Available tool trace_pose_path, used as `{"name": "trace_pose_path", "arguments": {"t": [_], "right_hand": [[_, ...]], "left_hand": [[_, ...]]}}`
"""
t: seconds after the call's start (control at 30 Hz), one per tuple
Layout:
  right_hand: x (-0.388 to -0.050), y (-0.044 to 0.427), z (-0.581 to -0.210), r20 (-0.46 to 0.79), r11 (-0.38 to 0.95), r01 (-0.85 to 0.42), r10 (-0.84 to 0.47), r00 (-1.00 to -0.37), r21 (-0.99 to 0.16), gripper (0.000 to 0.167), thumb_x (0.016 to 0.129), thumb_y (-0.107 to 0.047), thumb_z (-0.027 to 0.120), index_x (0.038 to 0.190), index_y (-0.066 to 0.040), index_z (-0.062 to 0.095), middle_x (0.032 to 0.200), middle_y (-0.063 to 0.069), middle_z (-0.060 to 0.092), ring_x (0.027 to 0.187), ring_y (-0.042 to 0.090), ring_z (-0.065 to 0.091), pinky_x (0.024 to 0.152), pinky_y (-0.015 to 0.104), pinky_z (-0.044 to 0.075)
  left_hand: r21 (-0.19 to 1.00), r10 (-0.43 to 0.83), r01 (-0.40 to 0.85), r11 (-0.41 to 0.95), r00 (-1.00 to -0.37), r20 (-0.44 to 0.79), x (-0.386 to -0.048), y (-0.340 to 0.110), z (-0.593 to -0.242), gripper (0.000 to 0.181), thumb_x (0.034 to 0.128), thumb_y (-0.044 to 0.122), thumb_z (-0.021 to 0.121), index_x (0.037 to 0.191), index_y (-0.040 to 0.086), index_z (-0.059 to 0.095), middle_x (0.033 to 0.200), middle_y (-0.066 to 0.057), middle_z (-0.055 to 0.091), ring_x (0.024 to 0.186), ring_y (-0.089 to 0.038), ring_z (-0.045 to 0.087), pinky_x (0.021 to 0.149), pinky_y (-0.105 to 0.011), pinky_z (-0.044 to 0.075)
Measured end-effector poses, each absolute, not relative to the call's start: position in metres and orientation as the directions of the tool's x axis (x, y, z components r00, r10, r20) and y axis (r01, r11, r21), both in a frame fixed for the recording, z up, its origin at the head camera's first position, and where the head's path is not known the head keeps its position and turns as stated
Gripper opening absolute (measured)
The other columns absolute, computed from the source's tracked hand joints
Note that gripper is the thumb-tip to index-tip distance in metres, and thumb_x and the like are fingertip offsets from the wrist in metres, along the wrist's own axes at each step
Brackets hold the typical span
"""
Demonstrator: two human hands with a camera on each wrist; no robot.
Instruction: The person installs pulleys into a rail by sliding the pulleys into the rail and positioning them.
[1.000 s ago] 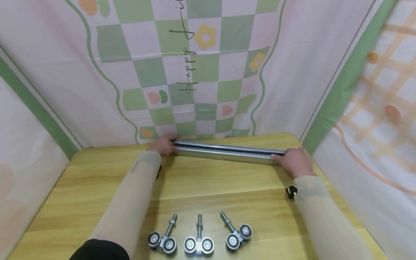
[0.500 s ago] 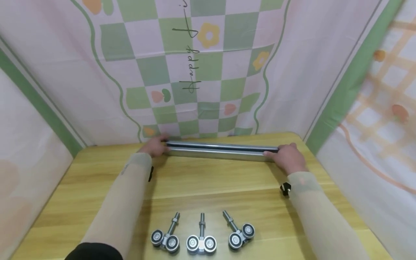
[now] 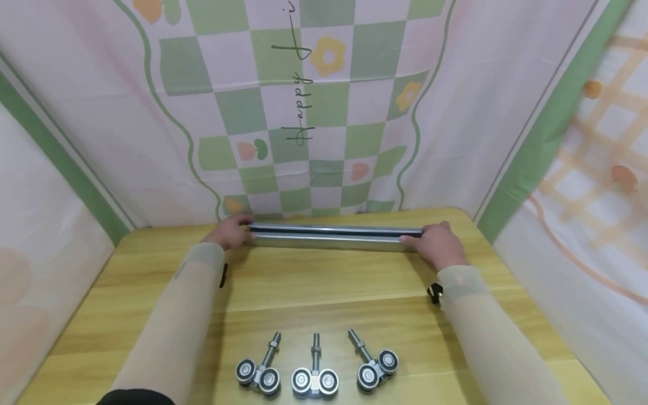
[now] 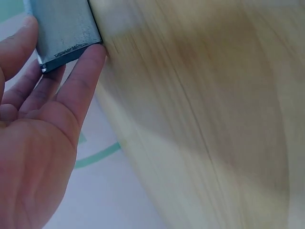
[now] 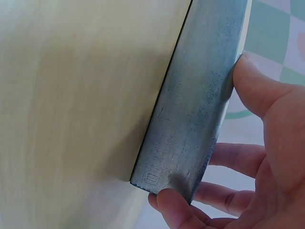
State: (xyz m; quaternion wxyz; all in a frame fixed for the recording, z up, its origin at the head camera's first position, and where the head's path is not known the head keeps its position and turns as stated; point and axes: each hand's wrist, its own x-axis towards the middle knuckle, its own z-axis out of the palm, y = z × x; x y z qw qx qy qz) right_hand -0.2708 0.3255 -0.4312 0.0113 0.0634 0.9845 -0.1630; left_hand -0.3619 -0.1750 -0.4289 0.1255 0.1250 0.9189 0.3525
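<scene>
A long metal rail (image 3: 329, 242) with a dark slot along its top lies near the back of the wooden table. My left hand (image 3: 229, 232) holds its left end; in the left wrist view the thumb and fingers of that hand (image 4: 43, 129) are around the rail's end (image 4: 66, 28). At the right end my right hand (image 3: 439, 246) grips the rail. The right wrist view has the thumb of the hand (image 5: 276, 157) on the rail's upper edge and fingertips at the end of the rail (image 5: 190, 95). Some fingers are hidden behind it.
Three double-wheeled rollers with threaded bolts lie at the front of the table (image 3: 283, 292): a left one (image 3: 263, 375), a middle one (image 3: 315, 381) and a right one (image 3: 374, 370). A checkered cloth (image 3: 324, 112) hangs right behind the table's back edge, with further cloths at both sides.
Both hands have moved left with the rail, and the rail's right end has swung back so it lies nearly level across the view. The rollers have stayed in place on the table.
</scene>
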Motion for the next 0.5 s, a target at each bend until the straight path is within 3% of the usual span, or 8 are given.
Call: {"name": "trace_pose_path", "arguments": {"t": [0.2, 0.37, 0.5], "right_hand": [[-0.276, 0.321, -0.435, -0.029, 0.941, 0.121, 0.118, -0.993, -0.316, 0.099, 0.087, -0.074, 0.054, 0.128, 0.016, 0.055, 0.134, 0.042, 0.043, 0.133, 0.062, 0.022, 0.104, 0.068, 0.026], [-0.279, 0.314, -0.434, -0.035, 0.937, 0.127, 0.122, -0.992, -0.325, 0.097, 0.087, -0.073, 0.056, 0.128, 0.015, 0.056, 0.136, 0.046, 0.038, 0.127, 0.061, 0.034, 0.100, 0.069, 0.033], [-0.281, 0.309, -0.433, -0.024, 0.935, 0.124, 0.123, -0.992, -0.331, 0.092, 0.086, -0.072, 0.058, 0.123, 0.013, 0.060, 0.133, 0.044, 0.044, 0.122, 0.056, 0.042, 0.096, 0.067, 0.038]], "left_hand": [[0.702, 0.318, 0.128, 0.700, -0.937, -0.147, -0.364, -0.185, -0.435, 0.060, 0.0921, 0.013, 0.066, 0.148, 0.005, 0.045, 0.148, -0.023, 0.043, 0.127, -0.041, 0.045, 0.102, -0.053, 0.040], [0.697, 0.286, 0.093, 0.711, -0.944, -0.165, -0.365, -0.193, -0.438, 0.059, 0.0925, 0.015, 0.067, 0.147, 0.005, 0.046, 0.148, -0.020, 0.044, 0.132, -0.041, 0.040, 0.106, -0.055, 0.035], [0.714, 0.273, 0.078, 0.696, -0.948, -0.162, -0.363, -0.196, -0.439, 0.057, 0.0923, 0.013, 0.067, 0.145, 0.003, 0.047, 0.147, -0.022, 0.043, 0.129, -0.041, 0.043, 0.104, -0.053, 0.038]]}}
